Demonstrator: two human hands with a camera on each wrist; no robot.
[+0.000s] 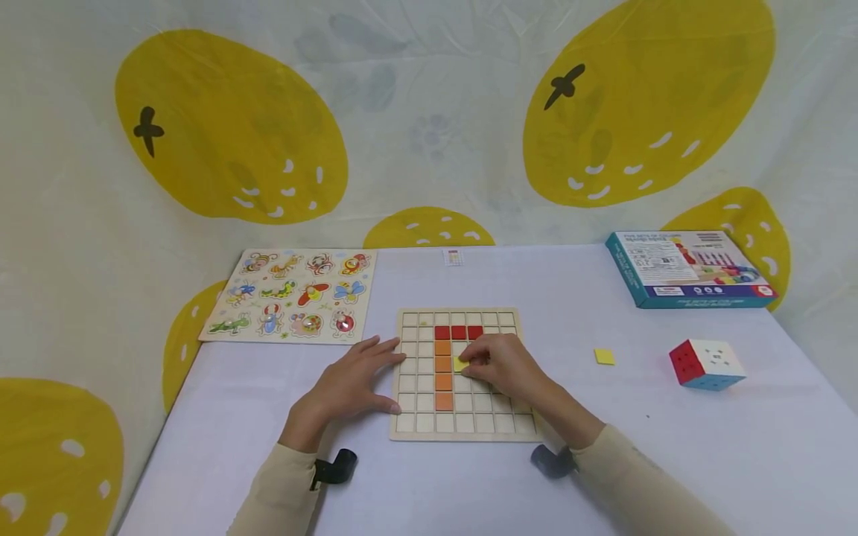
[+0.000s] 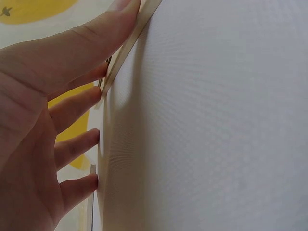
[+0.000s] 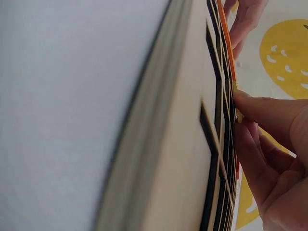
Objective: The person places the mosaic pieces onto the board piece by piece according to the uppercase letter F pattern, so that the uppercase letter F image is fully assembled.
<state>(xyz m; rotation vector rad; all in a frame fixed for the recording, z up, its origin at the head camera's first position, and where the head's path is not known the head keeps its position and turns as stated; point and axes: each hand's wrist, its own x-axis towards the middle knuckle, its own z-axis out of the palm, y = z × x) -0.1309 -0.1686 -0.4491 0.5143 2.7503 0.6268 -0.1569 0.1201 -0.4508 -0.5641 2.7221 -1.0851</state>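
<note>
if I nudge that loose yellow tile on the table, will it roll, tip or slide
The yellow tile would probably slide, not roll: it is a flat square lying face down on the smooth white table. It looks thin and small, so likely light. Lying so flat, its edges may be hard to pinch; pushing it seems easier.

A pale wooden grid board (image 1: 462, 428) carries three red squares (image 1: 459, 333) above four orange squares (image 1: 443, 374) on a white counter (image 1: 469, 484); a yellow tile (image 1: 460, 364) (another yellow tile (image 1: 604, 356) lies apart) joins them before a lemon-printed backdrop (image 1: 429, 112).
</note>
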